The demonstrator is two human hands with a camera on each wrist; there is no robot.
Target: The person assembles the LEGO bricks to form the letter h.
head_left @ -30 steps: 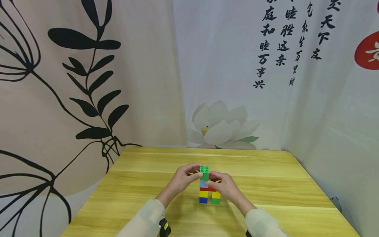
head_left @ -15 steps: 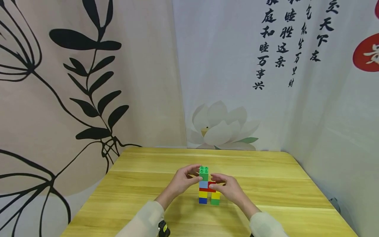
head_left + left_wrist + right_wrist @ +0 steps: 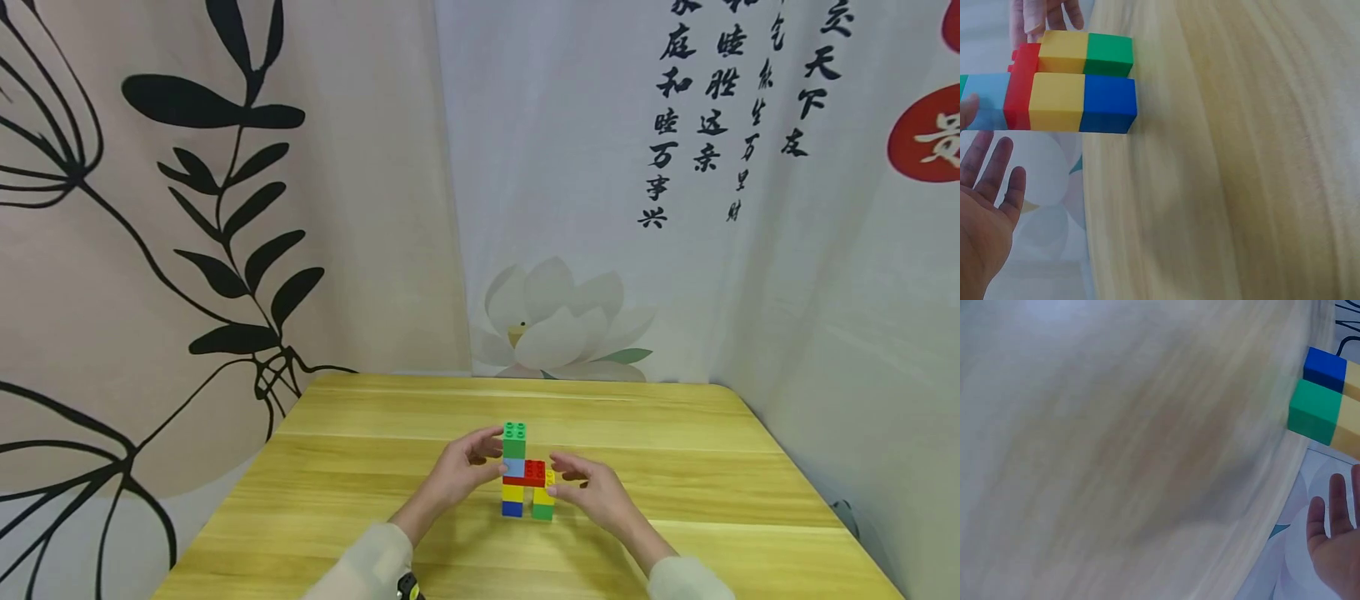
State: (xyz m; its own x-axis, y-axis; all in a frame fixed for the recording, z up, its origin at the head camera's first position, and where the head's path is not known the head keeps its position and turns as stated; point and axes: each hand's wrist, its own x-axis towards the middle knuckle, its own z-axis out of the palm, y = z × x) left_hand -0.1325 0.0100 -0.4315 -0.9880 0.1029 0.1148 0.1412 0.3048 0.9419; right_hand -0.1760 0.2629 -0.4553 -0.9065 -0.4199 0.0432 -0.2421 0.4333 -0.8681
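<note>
A small brick tower (image 3: 525,475) stands on the wooden table (image 3: 675,467). It has two legs, blue (image 3: 512,508) and green (image 3: 542,511), each under a yellow brick, with a red brick (image 3: 531,473) bridging them, then a light blue and a green brick (image 3: 514,437) on the left. My left hand (image 3: 480,457) hovers open just left of the tower, fingers near the upper bricks. My right hand (image 3: 573,479) is open at the tower's right, fingertips close to the yellow brick. The left wrist view shows an open palm (image 3: 988,206) beside the tower (image 3: 1072,87). In the right wrist view the legs (image 3: 1313,411) and open right hand (image 3: 1335,537) appear.
Printed fabric walls enclose the table on the left, back and right. The table's rounded far corners and right edge (image 3: 825,492) lie close to the fabric. No other loose objects are visible on the tabletop.
My right hand has drawn back from the tower's upper bricks, down and to the right. My left hand has let go of the green top brick and eased away slightly.
</note>
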